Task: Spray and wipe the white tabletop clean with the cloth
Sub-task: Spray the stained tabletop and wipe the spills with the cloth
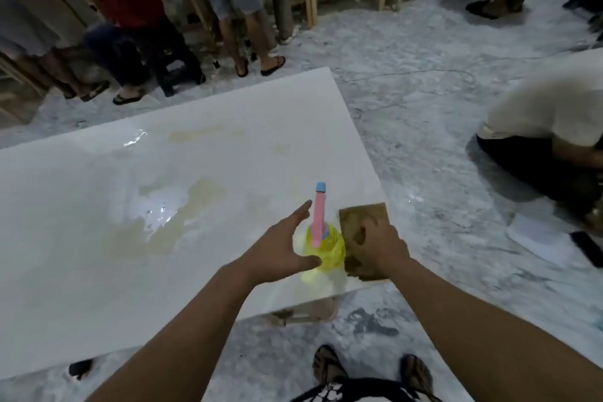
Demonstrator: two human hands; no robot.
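A yellow spray bottle with a pink and blue trigger head stands near the right end of the white tabletop. My left hand is open just left of the bottle, thumb and fingers spread around it without closing. A brown cloth lies flat at the table's right edge. My right hand rests on top of the cloth, fingers curled into it. Yellowish wet stains spread over the middle of the tabletop, and fainter ones lie toward its far edge.
The table's right edge and near corner are close to the bottle and cloth. A person in a white shirt crouches on the floor to the right. Several people's legs stand beyond the far edge. My sandalled feet are below.
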